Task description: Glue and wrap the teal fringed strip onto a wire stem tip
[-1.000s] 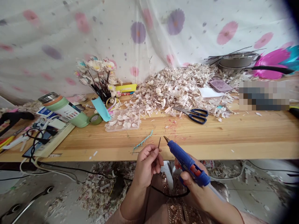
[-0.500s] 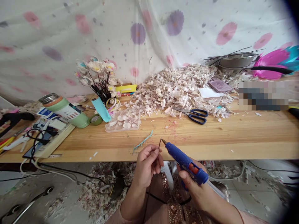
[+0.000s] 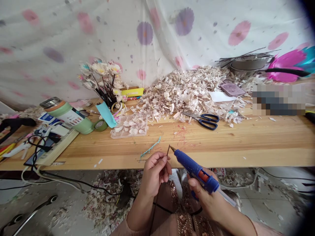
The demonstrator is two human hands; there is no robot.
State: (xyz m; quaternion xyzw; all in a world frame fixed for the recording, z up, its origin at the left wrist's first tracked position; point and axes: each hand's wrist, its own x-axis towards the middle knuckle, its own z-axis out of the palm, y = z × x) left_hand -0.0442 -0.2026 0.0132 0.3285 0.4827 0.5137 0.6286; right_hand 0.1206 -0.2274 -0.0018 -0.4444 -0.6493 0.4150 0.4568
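My left hand [image 3: 155, 173] pinches a thin dark stick [image 3: 167, 151] upright, just in front of the wooden table's near edge [image 3: 221, 160]. My right hand [image 3: 206, 196] grips a blue glue gun [image 3: 194, 169] with an orange trigger. Its brass nozzle touches the top of the stick. A short teal fringed strip [image 3: 150, 149] lies on the table just beyond my left hand.
A clear tray of petals [image 3: 130, 126], blue-handled scissors [image 3: 205, 120] and a big heap of pale petals [image 3: 187, 90] lie further back. At left are a green flask [image 3: 70, 115], tape roll [image 3: 99, 125], a bunch of paper flowers [image 3: 103, 77] and cables [image 3: 39, 144]. Scraps litter the floor.
The glue gun's nozzle has moved left and now meets the tip of the stick. My left hand has barely moved.
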